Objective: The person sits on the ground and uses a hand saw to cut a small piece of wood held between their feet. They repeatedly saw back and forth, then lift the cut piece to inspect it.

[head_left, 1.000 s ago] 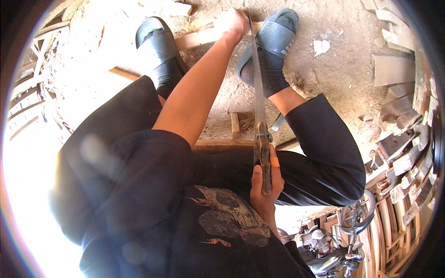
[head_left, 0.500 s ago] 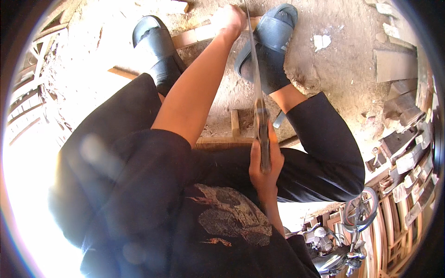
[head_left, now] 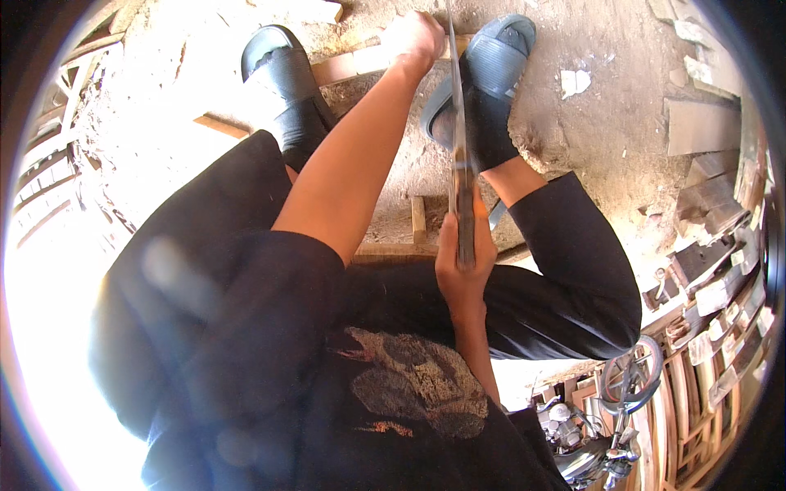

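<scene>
My right hand (head_left: 463, 278) is closed around the wooden handle of a long saw (head_left: 457, 98), whose blade runs away from me toward the top of the view. My left hand (head_left: 413, 41), at the top, is closed on a pale wooden strip (head_left: 344, 69) beside the blade. The strip lies crosswise between my feet in grey sandals (head_left: 498, 61); the cut itself is too small to make out. A short wood offcut (head_left: 419, 221) lies nearer me, under the bend of my legs.
Piled boards and scrap wood (head_left: 708, 270) line the right side. A motorcycle (head_left: 589, 446) stands at lower right. Wooden slats (head_left: 57, 164) are at the left, and small debris (head_left: 575, 82) lies on the dirt floor (head_left: 602, 123). Bright glare washes out the lower left.
My right hand and the saw handle have moved forward, up the view away from my body. My left hand stays on the wooden strip with only slight movement.
</scene>
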A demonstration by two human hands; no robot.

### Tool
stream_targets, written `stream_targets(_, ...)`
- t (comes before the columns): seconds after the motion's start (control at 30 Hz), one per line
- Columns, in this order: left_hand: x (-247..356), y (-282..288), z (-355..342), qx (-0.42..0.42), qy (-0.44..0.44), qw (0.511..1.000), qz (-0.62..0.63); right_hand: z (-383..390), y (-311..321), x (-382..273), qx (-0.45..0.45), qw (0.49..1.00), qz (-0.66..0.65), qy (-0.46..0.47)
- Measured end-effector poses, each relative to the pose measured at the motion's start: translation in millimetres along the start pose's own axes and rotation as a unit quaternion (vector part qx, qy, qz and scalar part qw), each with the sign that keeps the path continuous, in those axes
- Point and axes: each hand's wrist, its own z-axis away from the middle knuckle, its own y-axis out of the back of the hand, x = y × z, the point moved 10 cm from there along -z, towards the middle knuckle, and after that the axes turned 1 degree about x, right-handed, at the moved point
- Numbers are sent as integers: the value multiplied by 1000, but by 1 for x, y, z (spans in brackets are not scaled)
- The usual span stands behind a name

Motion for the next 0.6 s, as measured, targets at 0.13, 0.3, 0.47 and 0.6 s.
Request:
stream_targets(0.13,8,6,6,20,-26,999,-11,11,5,7,34,998,-3,55)
stream_targets(0.3,-10,-38,-20,-8,-52,995,-84,-24,-9,3,26,994,47,94)
stream_targets(0.47,5,-12,-5,12,-39,997,-72,-9,-8,8,29,997,-3,76)
stream_targets(0.6,1,-7,2,-10,-12,1000,3,-48,-19,5,7,999,14,30)
